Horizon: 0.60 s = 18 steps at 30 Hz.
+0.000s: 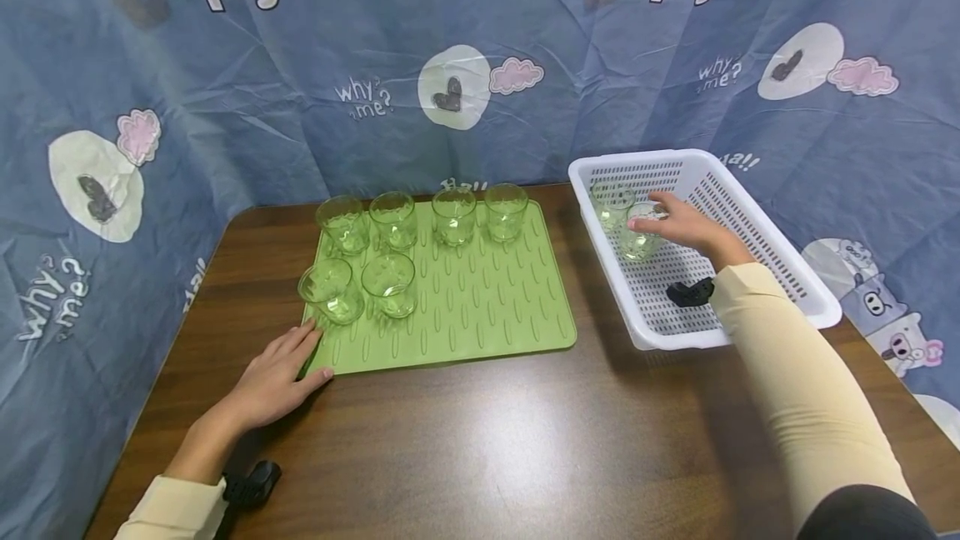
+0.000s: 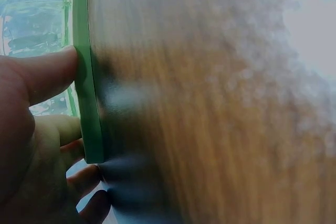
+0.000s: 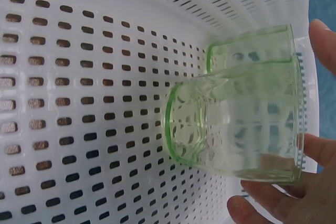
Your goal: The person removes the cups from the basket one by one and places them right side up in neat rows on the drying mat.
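Note:
My right hand (image 1: 686, 223) is over the white basket, beside the nearer of two green-tinted glasses in it. That glass (image 3: 236, 121) stands upright on the basket floor; the farther glass (image 1: 609, 197) stands right behind it. In the right wrist view the thumb is apart from the rim, while other fingers lie along the glass's opposite side. My left hand (image 1: 273, 377) rests at the near left corner of the green mat (image 1: 480, 315), thumb against its edge and fingers extended. Several similar glasses (image 1: 390, 284) stand on the mat's left and back parts.
The white perforated basket (image 1: 776, 232) stands at the right of the brown wooden table (image 1: 480, 448). A blue printed cloth (image 1: 300, 48) hangs behind and beside the table. The mat's back row of glasses (image 1: 453, 217) is close to the cloth.

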Each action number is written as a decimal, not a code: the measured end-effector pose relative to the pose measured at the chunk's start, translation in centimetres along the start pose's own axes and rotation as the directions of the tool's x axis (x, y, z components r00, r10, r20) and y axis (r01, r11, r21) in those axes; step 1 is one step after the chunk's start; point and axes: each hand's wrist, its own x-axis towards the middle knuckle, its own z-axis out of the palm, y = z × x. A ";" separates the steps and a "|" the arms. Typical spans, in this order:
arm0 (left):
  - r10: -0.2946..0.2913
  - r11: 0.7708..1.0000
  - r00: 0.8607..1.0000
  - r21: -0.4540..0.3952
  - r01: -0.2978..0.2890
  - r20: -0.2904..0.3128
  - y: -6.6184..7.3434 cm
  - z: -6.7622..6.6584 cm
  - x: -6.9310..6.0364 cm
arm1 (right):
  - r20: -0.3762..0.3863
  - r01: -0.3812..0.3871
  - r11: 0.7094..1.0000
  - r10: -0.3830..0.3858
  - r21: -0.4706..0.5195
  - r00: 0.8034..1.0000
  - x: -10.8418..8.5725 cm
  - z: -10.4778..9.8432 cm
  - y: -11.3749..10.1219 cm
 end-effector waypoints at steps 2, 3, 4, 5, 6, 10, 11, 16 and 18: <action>-0.001 1.000 1.000 0.002 0.001 0.002 0.0 -0.1 0.1 | 0.002 0.004 1.000 -0.004 -0.007 1.000 0.2 0.1 0.0; -0.002 1.000 1.000 0.004 0.002 0.002 -0.1 -0.1 0.1 | 0.006 0.003 1.000 -0.003 -0.012 1.000 0.2 0.1 0.0; -0.002 1.000 1.000 0.005 0.002 0.002 -0.1 0.0 0.1 | 0.012 0.000 1.000 0.001 -0.016 1.000 0.2 0.1 0.0; -0.002 1.000 1.000 0.005 0.002 0.003 -0.1 0.0 0.1 | 0.017 -0.003 1.000 0.004 -0.016 1.000 0.2 0.2 0.0; -0.003 1.000 1.000 0.006 0.003 0.003 -0.2 0.0 0.1 | 0.023 -0.006 1.000 0.006 -0.015 1.000 0.2 0.2 0.0; 0.002 1.000 1.000 0.008 -0.002 0.000 -0.2 0.0 0.2 | 0.034 -0.010 1.000 0.011 -0.001 0.999 0.1 0.2 0.2; 0.003 1.000 1.000 0.009 -0.003 -0.001 -0.3 -0.1 0.3 | 0.034 -0.009 1.000 0.009 0.004 0.999 0.2 0.2 0.3; 0.004 1.000 1.000 0.009 -0.004 0.005 -0.3 0.0 0.3 | 0.031 0.011 1.000 -0.011 0.019 0.999 0.3 0.4 0.7; 0.003 1.000 1.000 0.008 -0.003 0.007 -0.4 0.0 0.4 | 0.033 0.015 1.000 -0.016 0.027 0.999 0.3 0.4 0.9</action>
